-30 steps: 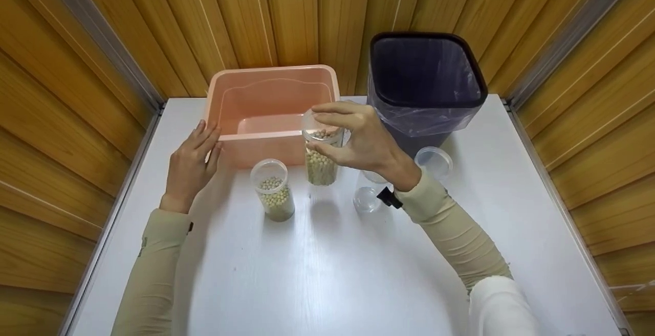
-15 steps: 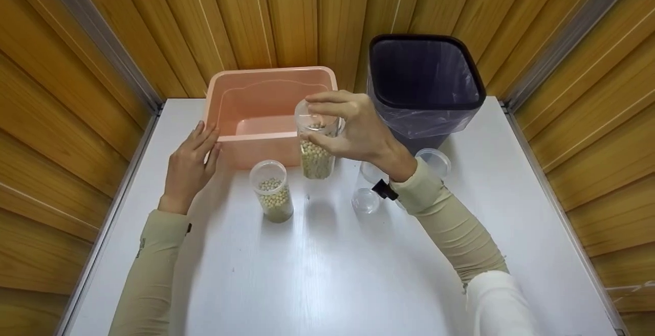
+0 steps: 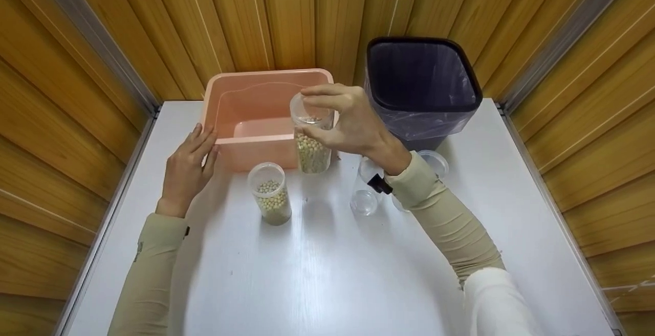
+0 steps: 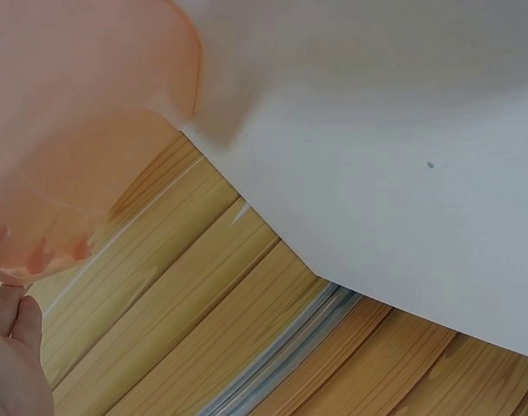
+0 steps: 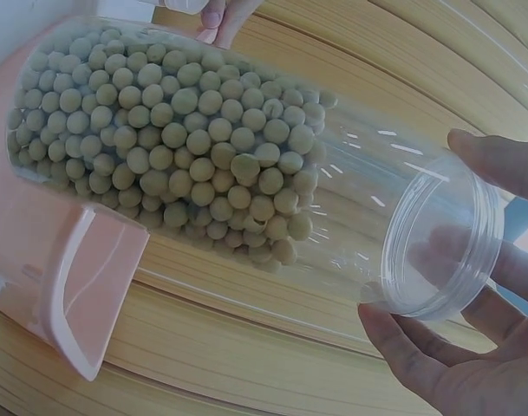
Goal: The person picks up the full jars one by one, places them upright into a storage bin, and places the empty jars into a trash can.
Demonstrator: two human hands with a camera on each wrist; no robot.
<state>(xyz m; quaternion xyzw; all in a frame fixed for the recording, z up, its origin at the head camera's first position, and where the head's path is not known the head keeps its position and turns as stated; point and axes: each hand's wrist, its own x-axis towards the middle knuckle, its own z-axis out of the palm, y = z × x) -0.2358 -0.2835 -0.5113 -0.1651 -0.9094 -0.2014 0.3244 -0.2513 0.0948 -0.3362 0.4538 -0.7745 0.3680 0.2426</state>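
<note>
My right hand (image 3: pixel 348 121) grips a clear plastic jar (image 3: pixel 313 144) by its open mouth, thumb and fingers round the rim. Pale round dried peas (image 5: pixel 185 139) fill the jar over halfway, with bare clear wall above them. Held upright and apart from its shadow, the jar overlaps the front right of the pink bin (image 3: pixel 256 157) in the head view. My left hand (image 3: pixel 187 167) rests its fairly straight fingers on the bin's left front corner, thumb lower down. A second lidless jar of peas (image 3: pixel 270 195) stands upright on the table between my hands.
A dark waste bin (image 3: pixel 419 111) with a clear liner stands at the back right. Near its foot lie a round clear lid (image 3: pixel 435 162) and a small clear round piece (image 3: pixel 364 203). Another clear container is partly hidden by my right wrist. Wood-grain walls (image 3: pixel 337 14) enclose the table.
My right hand has carried the jar slightly left and upward in the head view, nearer the pink bin. My left hand keeps its place at the bin's corner. The view shifts slightly.
</note>
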